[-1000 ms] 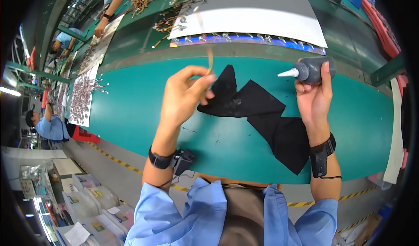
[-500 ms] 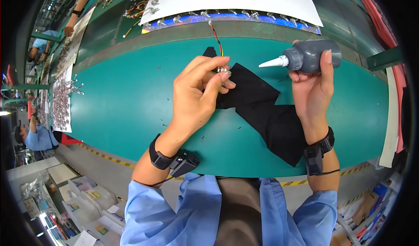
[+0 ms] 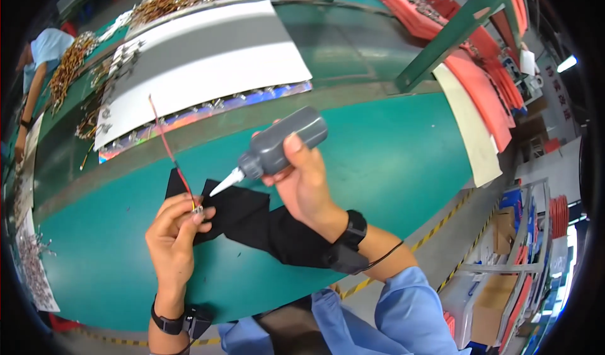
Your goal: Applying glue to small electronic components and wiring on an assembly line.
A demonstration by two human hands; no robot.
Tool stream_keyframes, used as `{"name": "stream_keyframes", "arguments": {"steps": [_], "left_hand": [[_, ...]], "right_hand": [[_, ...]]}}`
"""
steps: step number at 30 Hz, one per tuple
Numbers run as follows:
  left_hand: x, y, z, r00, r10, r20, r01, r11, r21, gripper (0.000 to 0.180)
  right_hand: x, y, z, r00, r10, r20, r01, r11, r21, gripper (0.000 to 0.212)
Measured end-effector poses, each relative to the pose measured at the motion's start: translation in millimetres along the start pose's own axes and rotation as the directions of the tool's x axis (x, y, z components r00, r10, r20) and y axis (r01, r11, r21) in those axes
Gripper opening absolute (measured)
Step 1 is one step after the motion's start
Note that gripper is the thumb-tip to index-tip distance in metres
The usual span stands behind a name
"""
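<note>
Left fingers point(image 3: 189, 227) tight around a wired metal part point(image 3: 198, 210), lower left; right fingers point(image 3: 299, 154) around a grey bottle point(image 3: 277, 145), centre.

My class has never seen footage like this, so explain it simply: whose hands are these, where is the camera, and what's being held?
There is no robot here: these are a person's own bare hands. Every picture comes from a camera on that person's head, looking down; its wide lens bends straight edges. The left hand pinches a small shiny part with thin wires rising above it. The right hand grips a grey bottle, its white nozzle pointing toward the part without touching it. Black cloth lies on the green table.
</note>
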State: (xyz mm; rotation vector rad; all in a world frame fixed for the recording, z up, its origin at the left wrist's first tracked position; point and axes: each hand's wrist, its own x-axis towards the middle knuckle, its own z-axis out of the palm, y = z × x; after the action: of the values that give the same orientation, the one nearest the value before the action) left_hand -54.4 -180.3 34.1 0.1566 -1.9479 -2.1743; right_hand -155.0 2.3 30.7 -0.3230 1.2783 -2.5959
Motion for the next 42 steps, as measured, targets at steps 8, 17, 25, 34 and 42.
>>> {"name": "stream_keyframes", "arguments": {"steps": [8,17,25,34,42], "left_hand": [[2.0,-6.1,-5.8,0.998,-0.042,-0.037,0.039,0.996,-0.077,0.015],[5.1,-5.3,2.0,0.995,-0.100,-0.022,0.097,0.988,-0.124,0.014],[3.9,-7.3,0.8,0.995,-0.092,-0.026,0.082,0.960,-0.269,0.015],[1.0,-7.2,-0.1,0.998,-0.061,-0.022,0.051,0.946,-0.319,0.016],[2.2,-8.6,2.0,0.998,-0.054,-0.022,0.045,0.955,-0.295,0.017]], "right_hand": [[-6.6,1.0,4.3,1.000,-0.001,0.009,0.001,1.000,0.011,0.044],[-10.0,2.7,8.5,0.999,-0.039,-0.033,0.035,0.995,-0.095,0.046],[-14.9,9.2,10.6,0.985,-0.168,0.042,0.173,0.960,-0.218,0.060],[-19.9,5.5,9.6,0.956,-0.292,0.029,0.284,0.897,-0.340,0.066],[-21.2,7.5,8.6,0.944,-0.324,0.058,0.320,0.865,-0.387,0.065]]}}
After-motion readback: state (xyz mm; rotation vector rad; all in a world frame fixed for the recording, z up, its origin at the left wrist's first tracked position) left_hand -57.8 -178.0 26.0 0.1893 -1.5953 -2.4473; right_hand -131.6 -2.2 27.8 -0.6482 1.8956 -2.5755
